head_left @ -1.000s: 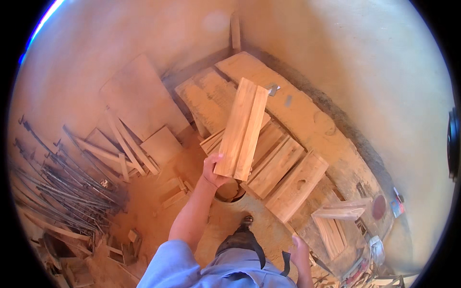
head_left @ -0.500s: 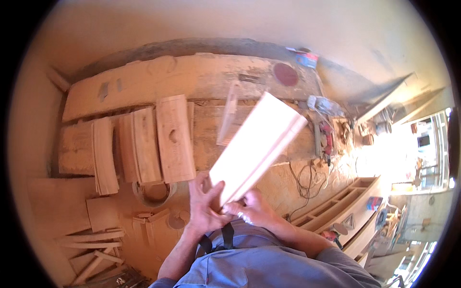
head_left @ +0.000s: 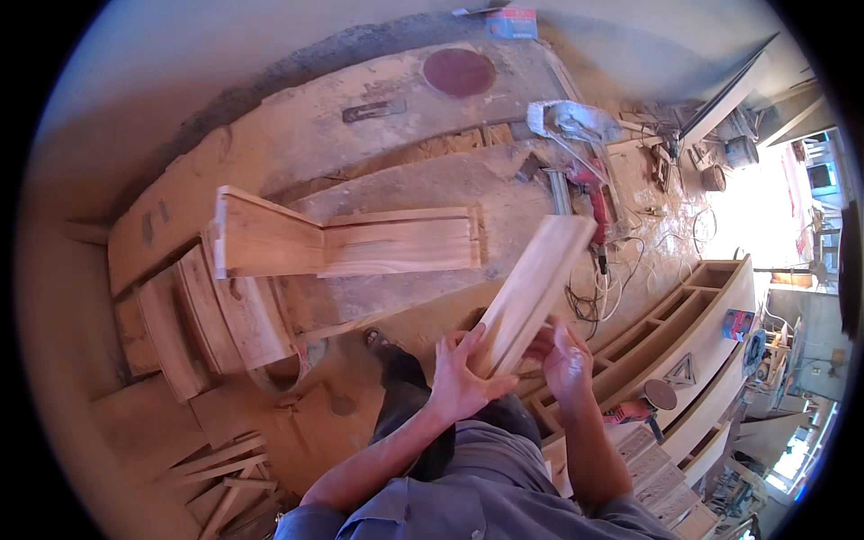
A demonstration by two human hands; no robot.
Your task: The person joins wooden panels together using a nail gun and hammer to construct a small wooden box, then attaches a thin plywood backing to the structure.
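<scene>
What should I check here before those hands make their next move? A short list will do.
1. Left hand gripping the board: ok, around its near end.
2. Right hand touching the board: cannot tell; it is right beside the edge.
3. Board clear of the red tool: cannot tell; they overlap in view.
4. Corner-shaped wood piece resting on the bench: ok.
5. Dark cable tidy: not ok, loosely looped.

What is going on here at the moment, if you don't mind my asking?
A person holds a wooden board by its near end in the left hand; the right hand is beside that end, though whether it touches is unclear. On the workbench in front, two wooden pieces meet at an angle, with more boards to the left and a red power tool to the right.
</scene>
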